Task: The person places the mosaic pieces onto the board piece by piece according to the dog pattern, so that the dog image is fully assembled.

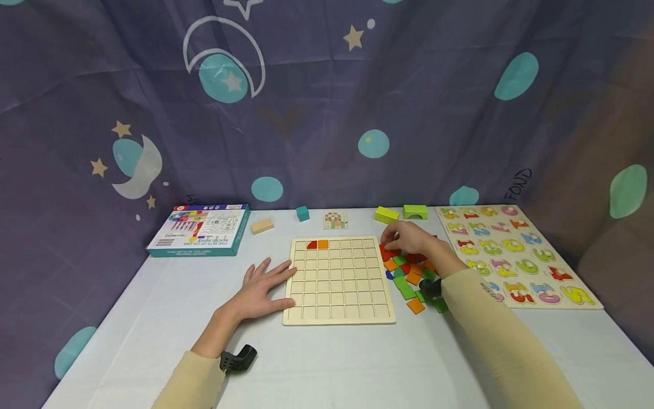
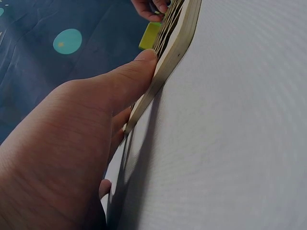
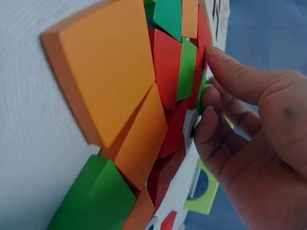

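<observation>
"Where was the pale wooden grid board?"

"Around the middle of the white-covered table. The person's left hand had its fingers spread, thumb and fingertips touching the board's left edge."

"Was anything in the grid?"

"Two pieces, side by side in the far row near the far left corner: a red flat piece with a curved side and an orange square tile."

"And the right hand?"

"It was bent over the heap of flat red, orange, green and blue pieces just beside the board's right edge. Its thumb was at a red piece; whether it pinched that, I couldn't tell."

"What stood along the table's far edge?"

"A teal cube, a small printed card, a yellow block and a green arch block. A flat teal-and-white cardboard box lay by the far left corner."
</observation>
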A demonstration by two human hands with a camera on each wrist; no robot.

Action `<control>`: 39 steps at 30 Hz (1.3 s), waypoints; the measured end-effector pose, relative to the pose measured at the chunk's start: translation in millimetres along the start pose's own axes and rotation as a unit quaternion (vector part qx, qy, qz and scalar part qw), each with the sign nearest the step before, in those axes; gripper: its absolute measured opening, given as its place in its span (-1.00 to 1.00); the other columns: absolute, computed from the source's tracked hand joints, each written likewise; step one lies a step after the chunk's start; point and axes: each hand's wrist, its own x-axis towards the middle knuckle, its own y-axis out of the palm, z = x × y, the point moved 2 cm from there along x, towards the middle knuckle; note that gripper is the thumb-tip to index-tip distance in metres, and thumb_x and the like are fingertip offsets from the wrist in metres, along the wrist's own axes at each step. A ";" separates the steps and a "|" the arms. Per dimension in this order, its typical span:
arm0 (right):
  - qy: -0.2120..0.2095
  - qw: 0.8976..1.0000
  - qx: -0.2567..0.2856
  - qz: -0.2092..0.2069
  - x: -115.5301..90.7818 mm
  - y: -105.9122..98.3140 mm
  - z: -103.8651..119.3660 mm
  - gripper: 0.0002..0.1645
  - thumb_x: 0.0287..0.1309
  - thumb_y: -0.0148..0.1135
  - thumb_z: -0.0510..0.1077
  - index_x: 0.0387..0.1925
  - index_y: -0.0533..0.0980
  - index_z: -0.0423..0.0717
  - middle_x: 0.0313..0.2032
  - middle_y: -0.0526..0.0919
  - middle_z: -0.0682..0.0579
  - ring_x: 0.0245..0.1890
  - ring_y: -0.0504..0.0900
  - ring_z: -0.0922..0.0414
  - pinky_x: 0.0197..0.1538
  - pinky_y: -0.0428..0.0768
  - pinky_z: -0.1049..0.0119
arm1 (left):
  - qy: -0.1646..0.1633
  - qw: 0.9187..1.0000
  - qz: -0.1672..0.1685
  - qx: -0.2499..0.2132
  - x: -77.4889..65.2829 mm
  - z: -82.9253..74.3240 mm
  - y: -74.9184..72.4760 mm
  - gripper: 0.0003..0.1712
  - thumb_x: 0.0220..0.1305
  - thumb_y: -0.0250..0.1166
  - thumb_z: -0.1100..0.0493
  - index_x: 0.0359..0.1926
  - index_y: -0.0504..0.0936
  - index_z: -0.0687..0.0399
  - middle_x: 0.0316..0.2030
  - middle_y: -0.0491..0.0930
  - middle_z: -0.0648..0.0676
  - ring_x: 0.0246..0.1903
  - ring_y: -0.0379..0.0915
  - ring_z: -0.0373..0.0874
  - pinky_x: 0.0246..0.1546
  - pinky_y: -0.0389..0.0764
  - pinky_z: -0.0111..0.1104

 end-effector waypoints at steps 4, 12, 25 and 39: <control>-0.003 1.000 -0.021 0.003 2.0 1.1 0.5 -0.90 0.29 0.34 -0.27 -0.17 0.68 -0.13 -0.23 0.64 -0.03 -0.21 0.52 0.00 -0.03 0.57 0.13 | 0.001 1.000 0.000 0.000 0.2 0.5 0.5 -0.11 0.22 0.32 -0.34 0.49 0.37 -0.14 0.52 0.17 -0.01 0.53 -0.29 0.30 0.37 -0.38 0.31; 0.008 1.000 -0.008 0.011 1.9 4.0 3.5 -0.90 0.27 0.34 -0.33 -0.21 0.59 -0.14 -0.22 0.62 -0.05 -0.16 0.50 -0.05 0.08 0.52 0.05 | 0.004 1.000 -0.002 -0.005 -0.7 -1.7 -1.4 -0.11 0.22 0.33 -0.31 0.49 0.37 -0.11 0.52 0.18 0.01 0.52 -0.28 0.31 0.36 -0.37 0.31; -0.058 0.998 0.027 0.001 -0.1 -7.8 17.9 -0.97 0.35 0.26 -0.31 -0.20 0.58 -0.22 -0.25 0.57 -0.05 -0.28 0.54 0.01 -0.18 0.57 0.21 | 0.001 1.000 -0.002 0.000 -0.8 -1.6 -1.3 -0.12 0.22 0.33 -0.32 0.49 0.38 -0.12 0.52 0.18 -0.01 0.52 -0.27 0.30 0.37 -0.36 0.31; -0.094 0.993 0.066 -0.022 19.6 14.5 45.8 -0.72 0.34 0.27 -0.31 0.05 0.58 -0.30 -0.11 0.64 -0.08 -0.12 0.60 -0.03 0.02 0.60 0.09 | 0.000 1.000 0.001 0.003 0.4 2.5 1.5 -0.11 0.23 0.31 -0.35 0.49 0.37 -0.15 0.52 0.17 -0.03 0.53 -0.29 0.27 0.37 -0.37 0.30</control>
